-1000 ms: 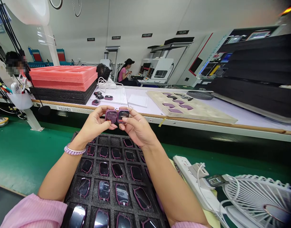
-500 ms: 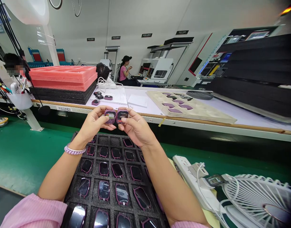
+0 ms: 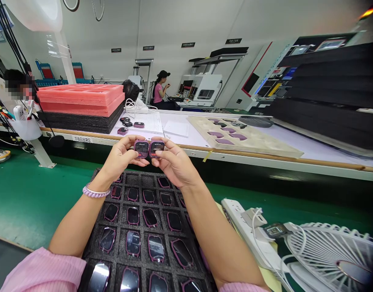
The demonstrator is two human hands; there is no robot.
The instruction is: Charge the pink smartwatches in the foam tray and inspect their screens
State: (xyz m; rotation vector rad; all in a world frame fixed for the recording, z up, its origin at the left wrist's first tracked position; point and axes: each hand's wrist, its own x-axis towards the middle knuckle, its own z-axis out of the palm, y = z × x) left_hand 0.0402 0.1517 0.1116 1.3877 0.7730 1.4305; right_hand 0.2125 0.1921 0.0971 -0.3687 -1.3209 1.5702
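Note:
Two purple-framed smartwatch bodies without straps are held side by side above the tray's far end. My left hand [image 3: 122,156] is closed on the left smartwatch [image 3: 141,148], its thumb at the lower edge of the screen. My right hand [image 3: 174,162] grips the right smartwatch [image 3: 157,147], with the thumb lying over its lower part. Both screens face me and show dark displays with small markings I cannot read. Below my hands is a black foam tray [image 3: 143,225] with many compartments, most of those in view holding a similar smartwatch.
Beyond my hands runs a white bench [image 3: 186,146], carrying stacked red foam trays [image 3: 79,99], papers, loose watches and a beige tray [image 3: 247,140] with purple pieces. At right are a power strip [image 3: 253,239] and a white fan [image 3: 335,251]. A co-worker [image 3: 160,91] sits farther back.
The left smartwatch's screen has gone from a brighter, coloured display to a mostly dark one. Both hands stay in nearly the same place.

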